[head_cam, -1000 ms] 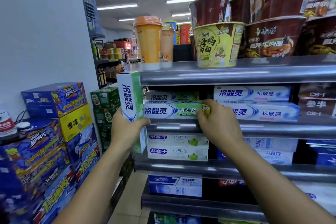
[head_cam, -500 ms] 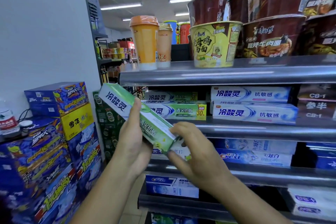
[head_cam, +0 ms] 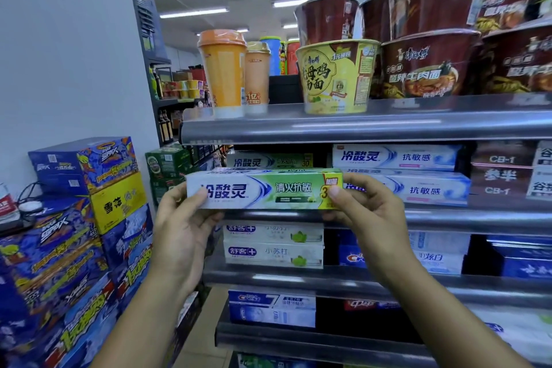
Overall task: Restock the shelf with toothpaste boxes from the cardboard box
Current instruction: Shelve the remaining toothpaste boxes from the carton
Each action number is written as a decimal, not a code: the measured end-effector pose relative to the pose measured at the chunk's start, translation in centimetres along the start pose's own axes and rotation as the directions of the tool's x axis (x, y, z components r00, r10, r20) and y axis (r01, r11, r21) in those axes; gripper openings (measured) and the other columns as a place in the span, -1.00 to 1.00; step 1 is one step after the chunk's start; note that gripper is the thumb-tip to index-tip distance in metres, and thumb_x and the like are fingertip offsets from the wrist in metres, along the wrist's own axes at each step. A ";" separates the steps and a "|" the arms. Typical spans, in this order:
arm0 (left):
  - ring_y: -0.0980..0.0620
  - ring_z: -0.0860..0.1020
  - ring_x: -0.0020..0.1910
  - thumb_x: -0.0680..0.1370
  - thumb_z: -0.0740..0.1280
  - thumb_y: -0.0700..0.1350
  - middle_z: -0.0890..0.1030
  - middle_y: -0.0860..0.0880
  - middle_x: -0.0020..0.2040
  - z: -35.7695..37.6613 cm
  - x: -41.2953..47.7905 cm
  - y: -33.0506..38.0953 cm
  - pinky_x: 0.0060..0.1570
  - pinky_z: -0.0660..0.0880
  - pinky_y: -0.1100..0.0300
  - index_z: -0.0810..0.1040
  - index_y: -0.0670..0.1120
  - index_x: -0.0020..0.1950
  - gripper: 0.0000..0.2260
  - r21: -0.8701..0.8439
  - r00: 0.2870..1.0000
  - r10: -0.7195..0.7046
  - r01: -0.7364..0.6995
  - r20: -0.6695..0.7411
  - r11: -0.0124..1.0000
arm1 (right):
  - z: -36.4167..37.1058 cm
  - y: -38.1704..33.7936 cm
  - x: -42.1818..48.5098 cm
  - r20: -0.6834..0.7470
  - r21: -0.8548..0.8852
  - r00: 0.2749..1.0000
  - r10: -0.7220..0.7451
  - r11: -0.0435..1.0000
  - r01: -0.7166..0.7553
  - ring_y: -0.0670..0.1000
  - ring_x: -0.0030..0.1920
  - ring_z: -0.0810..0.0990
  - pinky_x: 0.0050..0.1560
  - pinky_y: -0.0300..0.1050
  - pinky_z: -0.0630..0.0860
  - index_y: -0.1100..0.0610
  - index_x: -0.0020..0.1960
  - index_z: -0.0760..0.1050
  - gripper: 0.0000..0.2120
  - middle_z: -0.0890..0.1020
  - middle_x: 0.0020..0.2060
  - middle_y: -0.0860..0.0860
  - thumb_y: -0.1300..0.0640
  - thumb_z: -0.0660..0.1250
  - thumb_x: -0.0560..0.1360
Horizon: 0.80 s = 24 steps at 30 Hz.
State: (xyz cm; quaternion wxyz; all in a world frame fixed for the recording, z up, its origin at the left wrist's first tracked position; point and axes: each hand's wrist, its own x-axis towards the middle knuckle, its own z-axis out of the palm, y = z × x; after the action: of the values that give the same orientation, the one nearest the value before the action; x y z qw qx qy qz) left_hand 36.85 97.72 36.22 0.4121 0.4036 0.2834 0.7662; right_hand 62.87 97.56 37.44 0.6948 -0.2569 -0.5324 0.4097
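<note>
A grey metal shop shelf [head_cam: 358, 128] with several tiers fills the right and centre of the frame. At lower left stand stacked blue drink cartons [head_cam: 59, 248] with busy yellow lettering too blurred to read, with a yellow carton [head_cam: 118, 203] among them and green cartons [head_cam: 167, 161] behind.

On the top tier, upper right, sit dark brown instant noodle bowls [head_cam: 427, 66] and a yellow noodle bowl [head_cam: 334, 75] marked 老母鸡汤面. To their left is an orange lidded cup [head_cam: 222, 69] with a smaller tan cup [head_cam: 257, 75] just beside it.

Two bare forearms rise from the bottom edge. The left hand [head_cam: 182, 233] and the right hand [head_cam: 370, 212] hold a toothpaste box [head_cam: 263, 188] level in the centre of the frame, in front of the second tier. Each hand pinches one end: the thumb presses on the front face and the fingers curl behind and under.

The box is white and green and reads 冷酸灵 and 清火抗敏, with a yellow badge showing a 3 under the right thumb.

Behind it on the second tier lies a matching green box [head_cam: 268, 160]. To the right are blue and white boxes [head_cam: 397, 157] reading 冷酸灵 抗敏感. One tier down are white boxes [head_cam: 273, 254] marked 舒客 小苏打, and lower again a blue Crest box [head_cam: 271, 305].
</note>
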 end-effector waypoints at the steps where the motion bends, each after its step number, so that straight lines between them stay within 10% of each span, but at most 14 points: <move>1: -0.04 0.70 -0.04 0.59 0.37 -0.21 0.73 -0.10 0.03 -0.1 0.0 -0.2 -0.12 0.64 0.14 0.53 -0.09 0.14 -0.85 0.031 1.000 0.002 -0.002 0.010 1.000 | -0.1 0.1 0.0 -0.044 -0.001 0.999 -0.008 1.000 0.008 0.09 -0.17 0.74 -0.14 -0.10 0.68 0.15 0.12 0.58 -0.71 0.75 -0.14 0.14 0.16 0.49 0.41; 10: 0.15 0.71 -0.01 0.51 0.53 -0.11 0.75 0.13 0.00 1.2 4.0 -0.4 -0.13 0.61 0.32 0.71 0.25 0.01 -0.76 0.434 0.963 0.256 -0.267 0.085 0.860 | -0.3 0.9 2.8 -0.239 -0.323 0.957 -0.164 0.943 0.081 0.08 -0.26 0.69 -0.30 -0.09 0.56 -0.11 0.15 0.65 -0.77 0.70 -0.07 -0.04 0.08 0.51 0.51; 16: 0.15 0.71 -0.02 0.51 0.53 0.07 0.75 0.15 -0.02 0.6 6.8 -1.7 -0.10 0.64 0.26 0.70 0.08 0.21 -0.71 0.553 0.954 0.298 -0.259 0.021 0.792 | 1.0 1.4 5.5 -0.236 -0.499 0.949 -0.211 0.864 0.068 -0.02 -0.16 0.63 -0.05 -0.01 0.64 0.10 0.23 0.64 -0.70 0.71 -0.09 -0.09 0.02 0.46 0.55; 19: 0.08 0.69 0.04 0.50 0.49 0.21 0.73 0.07 0.07 -0.3 7.7 -1.7 0.02 0.66 -0.02 0.67 0.06 0.29 -0.58 0.675 0.945 0.326 -0.255 0.022 0.693 | 1.5 1.3 5.5 -0.131 -0.679 0.950 -0.284 0.724 0.123 -0.24 -0.24 0.61 -0.31 -0.44 0.45 -0.04 0.25 0.62 -0.74 0.64 -0.29 -0.29 0.04 0.42 0.57; 24: 0.11 0.71 -0.02 0.46 0.57 0.11 0.75 0.08 -0.03 -1.4 8.7 -1.5 0.09 0.66 -0.05 0.71 -0.04 0.22 -0.61 0.664 0.955 0.298 -0.220 -0.003 0.715 | 2.5 1.5 5.1 -0.021 -0.898 0.955 -0.296 0.425 0.112 -0.09 -0.30 0.53 -0.30 -0.13 0.45 -0.07 0.31 0.53 -0.66 0.57 -0.34 -0.17 0.06 0.42 0.55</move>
State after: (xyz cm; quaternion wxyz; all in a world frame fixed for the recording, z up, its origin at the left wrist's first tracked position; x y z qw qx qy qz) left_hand 33.36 105.77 37.69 0.1165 0.5151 0.4967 0.6888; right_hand 60.56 102.42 39.73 0.5460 -0.5500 -0.6307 -0.0412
